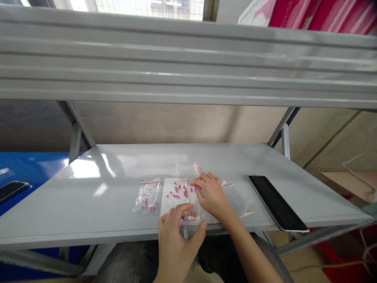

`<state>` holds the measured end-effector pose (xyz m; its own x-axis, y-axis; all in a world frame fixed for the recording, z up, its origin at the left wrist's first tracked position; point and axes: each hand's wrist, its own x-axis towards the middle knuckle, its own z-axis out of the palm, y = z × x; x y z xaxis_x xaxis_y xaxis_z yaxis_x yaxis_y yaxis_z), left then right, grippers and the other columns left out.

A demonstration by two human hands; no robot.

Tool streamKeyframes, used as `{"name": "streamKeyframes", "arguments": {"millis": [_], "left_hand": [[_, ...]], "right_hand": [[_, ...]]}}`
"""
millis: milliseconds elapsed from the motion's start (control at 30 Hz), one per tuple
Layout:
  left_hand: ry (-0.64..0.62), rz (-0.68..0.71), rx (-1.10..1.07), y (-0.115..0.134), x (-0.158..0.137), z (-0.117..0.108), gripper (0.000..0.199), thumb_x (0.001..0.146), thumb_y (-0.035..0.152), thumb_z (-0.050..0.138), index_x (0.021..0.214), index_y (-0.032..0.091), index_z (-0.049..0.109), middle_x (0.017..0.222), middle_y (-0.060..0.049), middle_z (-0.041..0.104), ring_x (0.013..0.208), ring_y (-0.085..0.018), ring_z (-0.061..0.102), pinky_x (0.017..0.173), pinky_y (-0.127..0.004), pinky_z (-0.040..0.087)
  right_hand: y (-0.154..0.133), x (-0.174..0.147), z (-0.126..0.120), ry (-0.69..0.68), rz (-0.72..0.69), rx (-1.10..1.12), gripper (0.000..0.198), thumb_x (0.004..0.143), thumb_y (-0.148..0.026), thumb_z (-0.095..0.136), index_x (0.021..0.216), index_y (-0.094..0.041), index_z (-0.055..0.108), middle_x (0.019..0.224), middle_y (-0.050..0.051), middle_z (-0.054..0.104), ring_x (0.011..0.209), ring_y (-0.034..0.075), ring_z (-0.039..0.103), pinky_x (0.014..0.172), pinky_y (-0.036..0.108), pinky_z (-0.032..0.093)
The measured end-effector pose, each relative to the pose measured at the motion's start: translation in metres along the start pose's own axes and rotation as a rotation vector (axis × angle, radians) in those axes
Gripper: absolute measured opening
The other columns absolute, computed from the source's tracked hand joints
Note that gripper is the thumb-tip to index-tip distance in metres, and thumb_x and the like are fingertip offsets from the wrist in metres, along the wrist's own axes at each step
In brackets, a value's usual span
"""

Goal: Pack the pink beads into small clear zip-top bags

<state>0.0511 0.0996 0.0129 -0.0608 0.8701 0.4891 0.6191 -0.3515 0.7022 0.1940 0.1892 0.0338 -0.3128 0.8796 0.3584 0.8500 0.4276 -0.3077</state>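
Small pink beads (177, 189) lie scattered on a white sheet (169, 204) at the front of the table. My right hand (210, 194) is over the sheet's right side, fingers bent and apart, their tips beside several beads. Nearer the table edge, my left hand (178, 239) curls around a clear zip bag (185, 230) with a red seal line; its fingers partly hide the bag, and the thumb stands off to the right. Left of the sheet lies another clear zip bag (147, 196) with a few pink beads inside.
More clear plastic bags (240, 200) lie under and beyond my right hand. A black-screened tablet (277, 202) rests at the right. Overhead runs a grey shelf (188, 63) carrying pink boxes (318, 15). At far left, a phone (13, 190) sits on a blue surface (38, 167).
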Motion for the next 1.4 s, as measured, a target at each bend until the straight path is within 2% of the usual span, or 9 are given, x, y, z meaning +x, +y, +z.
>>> {"name": "streamKeyframes", "arguments": {"millis": [400,500,600,767,967,1067,1167,1267,1400], "left_hand": [[-0.037,-0.005,0.008,-0.003,0.0,0.001,0.028,0.076,0.033,0.073,0.101,0.026,0.063,0.087,-0.001,0.077,0.081,-0.026,0.072,0.078,-0.043,0.052],[-0.053,-0.037,-0.003,-0.004,0.0,0.002,0.029,0.077,0.034,0.073,0.102,0.026,0.062,0.088,-0.001,0.076,0.082,-0.026,0.072,0.08,-0.044,0.051],[-0.063,-0.079,-0.018,-0.003,-0.001,0.002,0.03,0.077,0.037,0.073,0.103,0.026,0.062,0.09,-0.001,0.076,0.085,-0.026,0.071,0.083,-0.045,0.05],[-0.066,-0.111,-0.036,-0.001,0.001,0.0,0.029,0.078,0.04,0.071,0.102,0.027,0.063,0.093,-0.001,0.076,0.087,-0.027,0.071,0.084,-0.046,0.049],[-0.087,-0.124,-0.062,0.002,0.002,-0.002,0.025,0.078,0.037,0.07,0.101,0.026,0.066,0.094,-0.003,0.076,0.087,-0.026,0.07,0.083,-0.044,0.052],[-0.081,-0.143,-0.092,0.003,0.002,-0.003,0.028,0.078,0.037,0.071,0.103,0.025,0.065,0.092,-0.003,0.076,0.084,-0.025,0.071,0.083,-0.042,0.054],[-0.069,-0.155,-0.092,0.003,0.002,-0.003,0.029,0.077,0.038,0.072,0.103,0.025,0.065,0.092,-0.003,0.077,0.082,-0.025,0.072,0.082,-0.043,0.055],[-0.089,-0.177,-0.111,0.005,0.002,-0.003,0.029,0.077,0.036,0.072,0.103,0.025,0.063,0.094,-0.003,0.077,0.083,-0.025,0.072,0.085,-0.046,0.053],[-0.085,-0.211,-0.116,0.006,0.002,-0.002,0.029,0.076,0.033,0.072,0.102,0.026,0.062,0.095,-0.002,0.076,0.088,-0.026,0.07,0.091,-0.05,0.046]], "right_hand": [[0.004,0.003,0.011,0.04,-0.013,0.035,0.019,0.088,-0.011,0.062,0.089,-0.025,0.075,0.097,0.005,0.067,0.099,0.025,0.054,0.082,0.037,0.036],[0.007,0.005,0.011,0.112,-0.006,0.148,0.015,0.084,-0.011,0.066,0.086,-0.022,0.075,0.094,0.007,0.066,0.097,0.026,0.054,0.084,0.039,0.038],[0.011,0.004,0.001,0.141,-0.036,0.428,0.011,0.08,-0.011,0.07,0.084,-0.021,0.074,0.09,0.005,0.063,0.092,0.022,0.056,0.085,0.037,0.042],[0.015,-0.005,-0.024,-0.118,-0.25,0.911,0.011,0.08,-0.018,0.075,0.089,-0.024,0.073,0.096,0.002,0.061,0.091,0.017,0.059,0.087,0.033,0.045],[0.014,-0.009,-0.029,-0.281,-0.322,1.026,0.01,0.082,-0.024,0.076,0.092,-0.026,0.076,0.098,0.002,0.061,0.095,0.018,0.06,0.089,0.034,0.046],[0.017,-0.005,-0.019,-0.09,-0.175,0.925,0.007,0.086,-0.023,0.07,0.091,-0.024,0.075,0.089,0.002,0.065,0.086,0.018,0.06,0.08,0.033,0.046],[0.019,-0.001,-0.006,0.071,-0.058,0.552,0.008,0.081,-0.016,0.073,0.085,-0.022,0.075,0.084,0.003,0.067,0.084,0.02,0.059,0.08,0.035,0.043],[0.018,0.0,0.005,0.051,-0.053,0.263,0.01,0.077,-0.015,0.076,0.081,-0.024,0.076,0.087,0.004,0.067,0.09,0.024,0.056,0.084,0.038,0.041],[0.013,0.001,0.009,0.022,-0.029,0.148,0.009,0.08,-0.016,0.074,0.081,-0.025,0.076,0.091,0.004,0.068,0.095,0.026,0.056,0.081,0.038,0.039]]}}
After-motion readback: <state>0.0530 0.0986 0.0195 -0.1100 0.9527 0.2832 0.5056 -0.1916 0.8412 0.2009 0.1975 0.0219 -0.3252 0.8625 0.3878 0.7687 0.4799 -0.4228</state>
